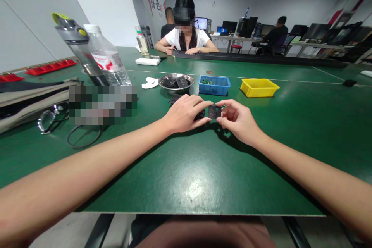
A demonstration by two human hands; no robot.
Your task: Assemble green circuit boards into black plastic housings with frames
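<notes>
A small black square plate with fine markings is held up between my two hands, just above the green table. My left hand pinches its left side with thumb and forefinger. On the right edge, the thumb and forefinger of my right hand close on the same plate. A bit of green shows behind the right fingers, too small to name. Under my left palm another black piece is partly hidden. More flat black pieces lie just beyond my left hand.
Beyond my hands stand a metal bowl of black parts, a blue bin with small green parts and a yellow bin. Bottles, a bag and a cable are at left. A person sits opposite.
</notes>
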